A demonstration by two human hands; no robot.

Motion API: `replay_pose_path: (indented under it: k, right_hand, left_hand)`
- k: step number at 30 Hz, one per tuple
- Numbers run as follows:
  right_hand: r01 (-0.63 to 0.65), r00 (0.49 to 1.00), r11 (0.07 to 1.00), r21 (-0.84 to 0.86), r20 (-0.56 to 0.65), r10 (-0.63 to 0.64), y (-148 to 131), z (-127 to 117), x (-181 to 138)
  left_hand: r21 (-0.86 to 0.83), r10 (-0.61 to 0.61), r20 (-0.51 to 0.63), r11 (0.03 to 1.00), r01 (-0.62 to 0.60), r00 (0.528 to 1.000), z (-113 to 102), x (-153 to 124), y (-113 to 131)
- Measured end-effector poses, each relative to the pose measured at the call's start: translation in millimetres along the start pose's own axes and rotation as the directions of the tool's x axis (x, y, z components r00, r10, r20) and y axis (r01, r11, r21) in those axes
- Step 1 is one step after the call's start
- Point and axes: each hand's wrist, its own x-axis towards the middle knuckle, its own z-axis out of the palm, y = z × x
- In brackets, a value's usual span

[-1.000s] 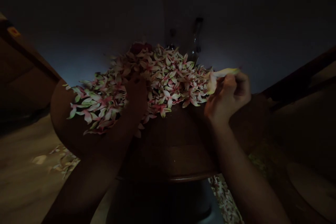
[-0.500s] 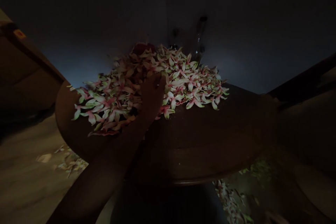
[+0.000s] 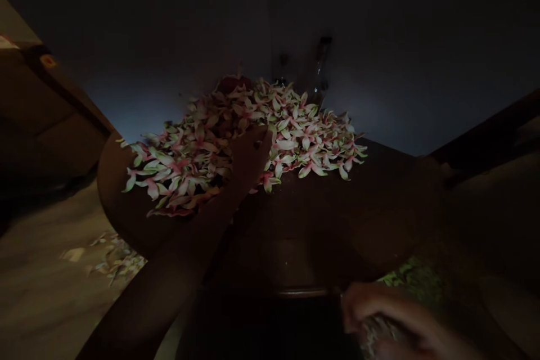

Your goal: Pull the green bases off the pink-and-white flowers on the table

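A large heap of pink-and-white flowers with greenish petal tips (image 3: 312, 143) lies on a round brown wooden table (image 3: 329, 225). From the lower left my left arm reaches across the table. My left hand (image 3: 251, 152) rests at the front middle of the heap, its fingers curled together. In the dark I cannot make out what those fingers hold, if anything. Low at the right, just past the table's near edge, is my right hand (image 3: 383, 309). Its fingers are bent and blurred by motion. More flowers show dimly beneath that hand.
A clear bottle with a dark cap (image 3: 321, 67) stands behind the heap, near a dark reddish object (image 3: 234, 83). Pale walls meet behind the table. Loose petals (image 3: 120, 259) lie on the floor at left; green bits (image 3: 415, 278) are low at right.
My right hand has come up into clear view at the lower right, over the flowers beneath the table edge. My left hand stays at the heap, and the view has shifted slightly.
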Motion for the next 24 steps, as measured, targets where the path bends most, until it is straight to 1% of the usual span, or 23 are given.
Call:
replay_pose_path:
  k: [1, 2, 3, 4, 5, 6, 7, 8, 10, 12, 15, 16, 18, 21, 24]
  right_hand:
    - [0.194, 0.981, 0.98, 0.046, -0.034, -0.193, -26.0, -17.2, 19.0]
    - [0.348, 0.935, 0.935, 0.071, -0.104, -0.34, -50.2, -32.9, 42.5]
    - [0.438, 0.888, 0.897, 0.057, -0.179, -0.423, -70.9, -46.1, 69.7]
    - [0.459, 0.858, 0.888, 0.01, -0.265, -0.441, -86.5, -56.2, 99.5]
    - [0.469, 0.833, 0.883, -0.036, -0.314, -0.455, -96.2, -62.8, 130.0]
    - [0.485, 0.818, 0.872, -0.071, -0.317, -0.481, -100.0, -65.9, 159.3]
    - [0.497, 0.821, 0.863, -0.088, -0.275, -0.501, -98.4, -66.1, 185.5]
    - [0.513, 0.817, 0.854, -0.087, -0.258, -0.517, -92.5, -64.1, 207.2]
    - [0.519, 0.802, 0.85, -0.085, -0.295, -0.519, -74.0, -56.9, 234.1]
    - [0.505, 0.779, 0.859, -0.079, -0.386, -0.494, -55.4, -51.0, 241.2]
    - [0.476, 0.765, 0.879, -0.032, -0.478, -0.432, -40.7, -51.2, 233.7]
    - [0.478, 0.764, 0.878, -0.008, -0.489, -0.42, -39.6, -53.2, 230.8]
    - [0.507, 0.76, 0.861, 0.038, -0.491, -0.426, -40.9, -57.9, 227.4]
    - [0.556, 0.751, 0.828, 0.075, -0.472, -0.461, -44.8, -63.2, 227.1]
    - [0.554, 0.75, 0.83, 0.062, -0.469, -0.466, -45.0, -66.0, 227.5]
  left_hand:
    - [0.01, 0.008, 0.013, 1.0, -0.008, 1.0, -0.4, -0.6, 1.0]
    - [0.022, 0.017, 0.034, 1.0, -0.018, 0.999, -0.9, -1.3, 2.3]
    - [0.035, 0.028, 0.058, 0.999, -0.03, 0.998, -1.2, -2.2, 3.4]
    - [0.047, 0.036, 0.08, 0.998, -0.04, 0.996, -1.2, -3.2, 4.1]
    - [0.058, 0.04, 0.095, 0.997, -0.046, 0.995, -0.7, -4.3, 4.1]
    - [0.063, 0.042, 0.104, 0.997, -0.048, 0.994, 0.3, -5.5, 3.3]
    - [0.06, 0.04, 0.111, 0.997, -0.047, 0.993, 1.8, -6.7, 1.9]
    - [0.048, 0.033, 0.118, 0.998, -0.039, 0.993, 3.6, -7.9, 0.3]
    - [0.017, 0.0, 0.152, 1.0, -0.002, 0.988, 7.2, -10.2, -1.8]
    - [-0.018, -0.03, 0.217, 0.999, 0.034, 0.976, 9.8, -12.5, -0.4]
    - [-0.096, -0.02, 0.337, 0.994, 0.055, 0.941, 11.9, -16.1, 7.4]
    - [-0.13, -0.008, 0.367, 0.99, 0.059, 0.93, 12.4, -17.1, 10.2]
    - [-0.192, -0.008, 0.39, 0.977, 0.09, 0.921, 13.4, -18.5, 14.2]
    - [-0.246, -0.076, 0.392, 0.952, 0.184, 0.917, 14.7, -18.9, 15.5]
    - [-0.255, -0.131, 0.417, 0.933, 0.254, 0.9, 15.4, -18.5, 14.1]
